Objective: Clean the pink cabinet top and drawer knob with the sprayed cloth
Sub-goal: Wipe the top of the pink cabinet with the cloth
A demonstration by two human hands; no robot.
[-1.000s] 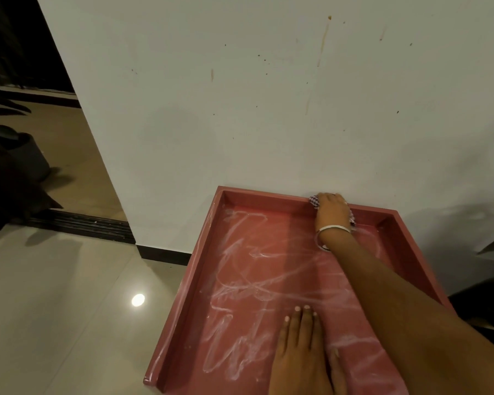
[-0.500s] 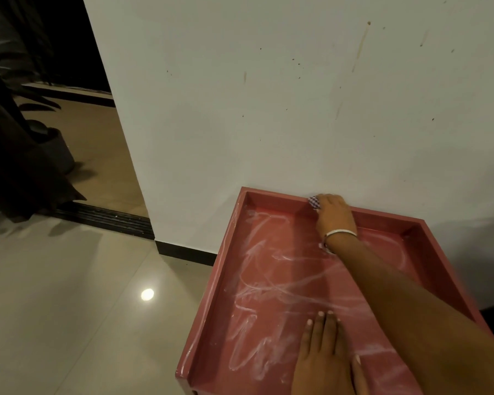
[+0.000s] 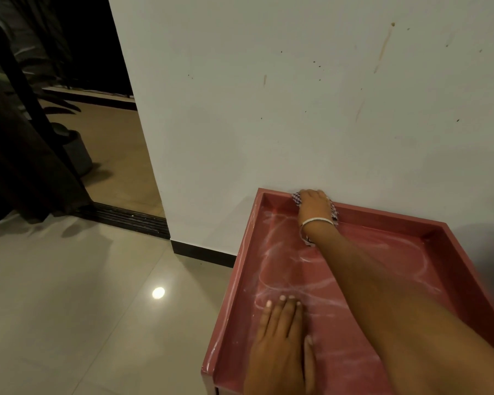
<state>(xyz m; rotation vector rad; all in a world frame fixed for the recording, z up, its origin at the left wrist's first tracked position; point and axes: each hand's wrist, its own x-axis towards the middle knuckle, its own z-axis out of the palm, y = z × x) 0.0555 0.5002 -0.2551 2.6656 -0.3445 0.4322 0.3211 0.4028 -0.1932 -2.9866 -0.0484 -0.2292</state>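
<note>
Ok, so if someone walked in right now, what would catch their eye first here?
Probably the pink cabinet top, a rimmed tray-like surface against the white wall, smeared all over with whitish streaks. Next, the right hand pressing a checked cloth into the far rim by the wall, while the left hand lies flat on the near part of the top.

The cabinet top (image 3: pixel 368 266) is showing dusty pink, streaked with whitish swirls. A checked cloth (image 3: pixel 297 198), dark on white, is peeking out at its far rim beside a silvery-white bangle (image 3: pixel 317 222). The wall (image 3: pixel 297 95) behind is showing off-white with brown specks.
</note>
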